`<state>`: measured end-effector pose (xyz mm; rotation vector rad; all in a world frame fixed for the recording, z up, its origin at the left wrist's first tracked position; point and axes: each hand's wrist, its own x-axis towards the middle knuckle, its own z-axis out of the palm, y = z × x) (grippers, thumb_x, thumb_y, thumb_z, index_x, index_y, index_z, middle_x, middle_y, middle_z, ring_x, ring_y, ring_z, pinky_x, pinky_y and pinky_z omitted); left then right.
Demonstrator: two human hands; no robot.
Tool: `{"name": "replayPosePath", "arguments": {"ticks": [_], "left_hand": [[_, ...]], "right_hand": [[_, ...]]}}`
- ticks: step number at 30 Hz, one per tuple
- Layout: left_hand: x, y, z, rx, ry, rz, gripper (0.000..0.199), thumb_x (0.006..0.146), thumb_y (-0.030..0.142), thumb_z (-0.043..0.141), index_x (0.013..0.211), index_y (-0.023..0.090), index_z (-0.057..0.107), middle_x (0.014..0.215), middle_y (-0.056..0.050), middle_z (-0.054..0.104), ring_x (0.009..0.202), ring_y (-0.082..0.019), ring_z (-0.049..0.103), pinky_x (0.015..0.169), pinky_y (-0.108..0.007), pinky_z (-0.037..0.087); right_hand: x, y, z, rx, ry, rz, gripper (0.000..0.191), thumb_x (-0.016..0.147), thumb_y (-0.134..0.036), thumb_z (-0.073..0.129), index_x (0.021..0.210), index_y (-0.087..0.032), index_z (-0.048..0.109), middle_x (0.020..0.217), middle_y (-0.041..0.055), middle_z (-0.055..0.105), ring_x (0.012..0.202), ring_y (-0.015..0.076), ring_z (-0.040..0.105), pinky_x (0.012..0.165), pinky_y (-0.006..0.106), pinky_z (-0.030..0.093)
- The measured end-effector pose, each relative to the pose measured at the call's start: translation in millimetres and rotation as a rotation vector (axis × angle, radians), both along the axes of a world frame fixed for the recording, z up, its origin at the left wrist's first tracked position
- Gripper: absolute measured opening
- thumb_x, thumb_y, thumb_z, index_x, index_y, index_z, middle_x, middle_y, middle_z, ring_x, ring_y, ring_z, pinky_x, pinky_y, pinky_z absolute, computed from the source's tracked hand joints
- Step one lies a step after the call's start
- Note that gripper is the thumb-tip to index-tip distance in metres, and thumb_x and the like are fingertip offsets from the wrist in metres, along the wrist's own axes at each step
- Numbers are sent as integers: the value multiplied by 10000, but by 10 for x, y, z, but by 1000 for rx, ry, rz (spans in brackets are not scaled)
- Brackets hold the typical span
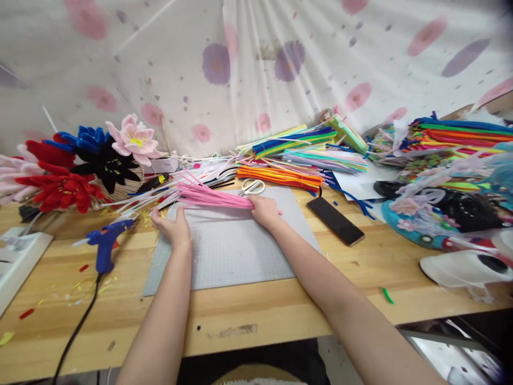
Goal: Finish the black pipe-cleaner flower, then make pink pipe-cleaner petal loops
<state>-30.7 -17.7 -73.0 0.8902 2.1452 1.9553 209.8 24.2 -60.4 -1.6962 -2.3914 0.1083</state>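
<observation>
My right hand [264,212] grips pink pipe cleaners [212,197] at their right end, maybe to keep them bunched, over the gray mat's [240,251] far part. My left hand [173,225] is spread loosely near their left end.

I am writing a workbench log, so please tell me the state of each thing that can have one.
Pink stems: bunched, left end fanned
Right hand: closed around them
Left hand: open, near them
Scissors: lying, blades hidden
Phone: flat, screen dark
Glue gun: lying, cord attached
Orange stems: bundled

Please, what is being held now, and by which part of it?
The right hand grips the pink bundle near its right end; the left hand is open.
</observation>
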Motion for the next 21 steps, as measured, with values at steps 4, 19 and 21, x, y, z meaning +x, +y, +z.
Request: {"name": "replayPosePath", "arguments": {"ticks": [4,19,21], "left_hand": [[127,-331,97,60,501,-165,526,758,288,565,1232,159,377,1334,-186,341,1324,-264,263,1106,-460,181],[237,-439,-30,-408,1189,-818,367,859,220,411,1199,170,539,1140,-134,598,1097,-271,503,1064,-485,204],[203,-427,-32,-438,1197,-834,358,870,258,405,1185,169,550,1112,-135,592,1070,-273,492,984,-433,306]], "right_hand": [[-33,-221,-1,-10,-54,72,289,819,-184,442,1068,-237,580,1035,52,674,942,213,616,719,287,406],[36,-511,-56,119,-40,187,306,860,-287,479,1142,-207,564,1082,71,651,987,201,583,791,279,377],[38,-500,-62,144,-45,168,316,854,-232,470,1154,-198,562,1089,80,646,1006,204,566,817,284,366]]}}
